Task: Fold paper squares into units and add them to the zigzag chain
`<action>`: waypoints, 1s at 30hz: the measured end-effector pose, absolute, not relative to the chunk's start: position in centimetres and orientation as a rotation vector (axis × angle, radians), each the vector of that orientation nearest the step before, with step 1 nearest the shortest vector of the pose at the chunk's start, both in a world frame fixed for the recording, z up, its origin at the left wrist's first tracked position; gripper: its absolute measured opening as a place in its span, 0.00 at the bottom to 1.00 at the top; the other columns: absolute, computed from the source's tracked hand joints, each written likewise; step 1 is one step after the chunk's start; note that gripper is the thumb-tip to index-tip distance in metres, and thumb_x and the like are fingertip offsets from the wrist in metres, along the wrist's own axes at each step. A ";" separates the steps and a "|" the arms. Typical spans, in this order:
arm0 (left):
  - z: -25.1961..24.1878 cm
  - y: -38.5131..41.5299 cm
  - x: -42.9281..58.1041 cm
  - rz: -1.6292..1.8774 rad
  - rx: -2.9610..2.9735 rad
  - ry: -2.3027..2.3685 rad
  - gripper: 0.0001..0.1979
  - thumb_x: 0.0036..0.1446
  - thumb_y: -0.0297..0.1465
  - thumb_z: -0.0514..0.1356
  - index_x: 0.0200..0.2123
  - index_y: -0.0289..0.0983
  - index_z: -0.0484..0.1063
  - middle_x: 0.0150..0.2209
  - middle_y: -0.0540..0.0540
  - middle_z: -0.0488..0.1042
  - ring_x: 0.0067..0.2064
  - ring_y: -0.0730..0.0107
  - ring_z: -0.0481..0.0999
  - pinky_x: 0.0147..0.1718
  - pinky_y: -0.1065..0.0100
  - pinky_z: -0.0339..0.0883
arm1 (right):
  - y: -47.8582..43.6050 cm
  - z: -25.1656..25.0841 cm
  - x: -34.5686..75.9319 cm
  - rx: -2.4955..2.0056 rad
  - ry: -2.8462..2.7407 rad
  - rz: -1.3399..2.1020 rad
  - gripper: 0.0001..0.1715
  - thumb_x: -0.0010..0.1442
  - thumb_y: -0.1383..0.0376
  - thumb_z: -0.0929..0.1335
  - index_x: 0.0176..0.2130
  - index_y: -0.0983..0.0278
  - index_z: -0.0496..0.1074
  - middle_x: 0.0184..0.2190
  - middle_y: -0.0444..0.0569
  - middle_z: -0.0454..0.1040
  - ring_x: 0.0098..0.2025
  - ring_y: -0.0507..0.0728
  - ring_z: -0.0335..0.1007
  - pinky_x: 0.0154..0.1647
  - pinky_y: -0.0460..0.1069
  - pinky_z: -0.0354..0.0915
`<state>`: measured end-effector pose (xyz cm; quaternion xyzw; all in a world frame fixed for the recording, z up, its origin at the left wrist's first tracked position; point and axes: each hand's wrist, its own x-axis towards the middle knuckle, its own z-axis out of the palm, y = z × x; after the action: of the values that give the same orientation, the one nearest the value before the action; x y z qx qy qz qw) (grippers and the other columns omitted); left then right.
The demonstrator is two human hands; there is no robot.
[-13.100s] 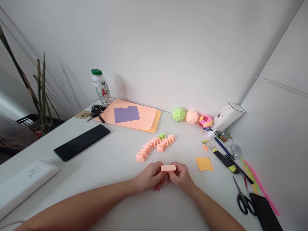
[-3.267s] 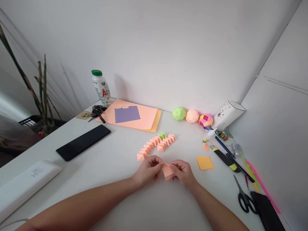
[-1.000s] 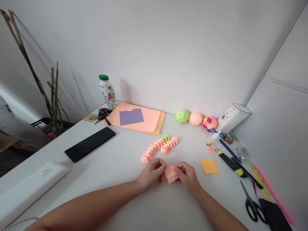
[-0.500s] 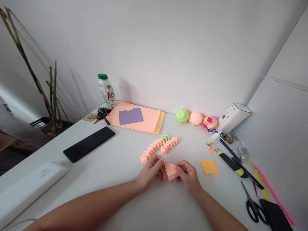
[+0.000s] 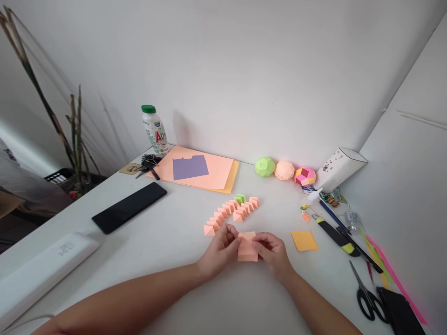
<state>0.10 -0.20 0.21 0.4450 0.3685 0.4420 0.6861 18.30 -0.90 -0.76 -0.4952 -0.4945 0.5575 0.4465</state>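
Observation:
Both my hands meet low over the white desk (image 5: 167, 242) and pinch one small peach paper piece (image 5: 247, 246), partly folded. My left hand (image 5: 219, 251) grips its left edge with curled fingers. My right hand (image 5: 273, 253) grips its right edge the same way. Just beyond my fingers runs a curved row of several folded peach paper units (image 5: 228, 213), with a green one (image 5: 240, 198) near its far end.
Orange sticky notes (image 5: 304, 241) lie right of my hands. Farther right are a utility knife (image 5: 335, 235), pens and scissors (image 5: 368, 295). Three paper balls (image 5: 284, 170), a white carton (image 5: 337, 168), paper sheets (image 5: 195, 170), a bottle (image 5: 153, 130), keys (image 5: 146, 164), a phone (image 5: 129, 207) and a white device (image 5: 45, 267) surround them.
The peach piece has turned from a slanted diamond to a squarer shape between my fingers. My hands stayed in place; the view shifted slightly.

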 end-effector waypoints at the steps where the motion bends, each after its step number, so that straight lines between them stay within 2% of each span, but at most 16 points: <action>1: 0.2 -0.3 0.1 1.009 1.016 0.818 0.11 0.55 0.37 0.58 0.31 0.39 0.57 0.26 0.55 0.63 0.28 0.78 0.65 0.28 0.74 0.62 | -0.9 -0.7 18.3 -1.226 -1.225 1.385 0.10 0.50 0.60 0.72 0.30 0.64 0.71 0.20 0.41 0.65 0.21 0.49 0.60 0.20 0.45 0.62; 5: 0.0 -0.3 0.1 1.025 1.038 0.771 0.12 0.54 0.37 0.59 0.29 0.38 0.59 0.28 0.53 0.65 0.30 0.75 0.66 0.31 0.72 0.62 | -1.0 -0.4 18.0 -1.228 -1.225 1.421 0.16 0.48 0.60 0.72 0.37 0.63 0.70 0.23 0.41 0.65 0.22 0.50 0.63 0.22 0.45 0.64; 8: 0.1 -0.1 0.0 1.012 1.078 0.778 0.11 0.54 0.38 0.58 0.28 0.37 0.65 0.28 0.50 0.68 0.31 0.73 0.68 0.32 0.70 0.63 | -1.1 0.0 18.0 -1.228 -1.263 1.449 0.22 0.49 0.62 0.72 0.45 0.61 0.67 0.23 0.38 0.63 0.22 0.49 0.64 0.25 0.46 0.64; 12: 0.2 -0.1 -0.1 0.969 1.026 0.808 0.11 0.52 0.38 0.60 0.35 0.37 0.72 0.27 0.50 0.69 0.29 0.73 0.69 0.30 0.69 0.64 | -1.1 0.0 18.0 -1.275 -1.309 1.460 0.26 0.49 0.62 0.72 0.48 0.61 0.66 0.22 0.37 0.61 0.23 0.50 0.68 0.27 0.47 0.65; 15: 0.2 -0.2 -0.2 0.953 0.996 0.819 0.13 0.50 0.37 0.62 0.39 0.38 0.73 0.26 0.51 0.68 0.28 0.73 0.68 0.28 0.69 0.64 | -1.1 0.0 18.1 -1.288 -1.319 1.477 0.21 0.49 0.60 0.72 0.43 0.62 0.68 0.21 0.37 0.64 0.22 0.51 0.68 0.26 0.47 0.64; 18: 0.1 -0.1 -0.1 0.947 1.029 0.819 0.15 0.49 0.36 0.63 0.41 0.39 0.72 0.30 0.50 0.68 0.31 0.71 0.69 0.31 0.67 0.66 | -1.1 0.1 18.1 -1.278 -1.371 1.461 0.13 0.50 0.58 0.71 0.31 0.64 0.68 0.19 0.40 0.67 0.22 0.51 0.66 0.24 0.46 0.62; 21: 0.0 -0.1 -0.1 0.986 1.094 0.752 0.17 0.48 0.35 0.64 0.43 0.41 0.71 0.35 0.48 0.66 0.36 0.68 0.69 0.36 0.65 0.67 | -1.1 0.3 18.0 -1.257 -1.405 1.435 0.15 0.51 0.57 0.71 0.26 0.64 0.65 0.19 0.41 0.68 0.22 0.50 0.64 0.23 0.45 0.60; 25: -0.3 0.0 0.0 0.999 1.117 0.678 0.17 0.49 0.35 0.63 0.44 0.43 0.71 0.34 0.49 0.64 0.36 0.69 0.69 0.37 0.64 0.67 | -1.1 0.7 18.0 -1.229 -1.430 1.402 0.15 0.53 0.57 0.69 0.23 0.64 0.65 0.18 0.41 0.66 0.22 0.50 0.62 0.24 0.45 0.60; 30: 0.0 -0.1 -0.2 0.958 1.071 0.699 0.17 0.49 0.36 0.63 0.44 0.43 0.71 0.34 0.49 0.66 0.36 0.68 0.70 0.37 0.63 0.67 | -1.2 0.8 18.0 -1.224 -1.462 1.328 0.17 0.53 0.58 0.69 0.20 0.64 0.65 0.17 0.41 0.63 0.21 0.50 0.60 0.24 0.46 0.58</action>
<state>-0.18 -0.09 -0.02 0.4803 0.3135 0.4295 0.6975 18.03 -1.24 0.85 -0.4834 -0.5771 0.5246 0.3976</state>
